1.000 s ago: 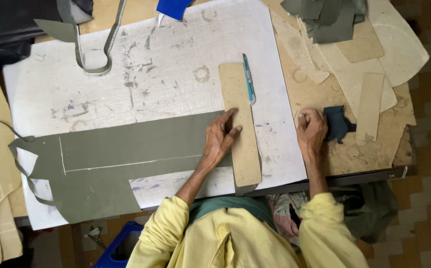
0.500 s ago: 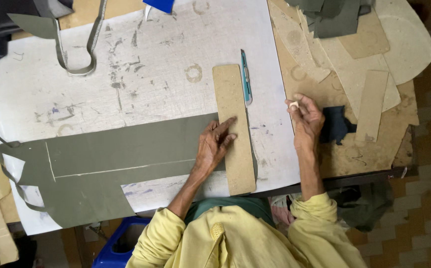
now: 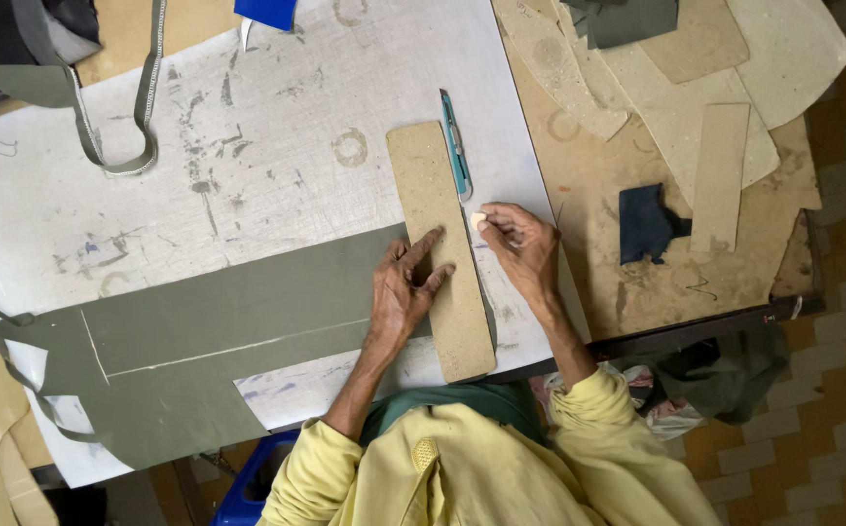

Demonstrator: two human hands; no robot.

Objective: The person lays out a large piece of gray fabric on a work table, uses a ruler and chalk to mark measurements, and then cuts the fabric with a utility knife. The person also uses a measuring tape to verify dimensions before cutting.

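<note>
A long tan cardboard template strip is pressed flat by the left hand, fingers spread, over olive-green fabric on the worktop. At its three o'clock, a small white chalk piece is pinched by the right hand. The strip is judged stiff and light, likely to slide, so best held flat mid-length.

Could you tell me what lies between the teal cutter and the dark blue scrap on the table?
In the head view, only bare brown board separates the teal cutter from the dark blue scrap.
</note>
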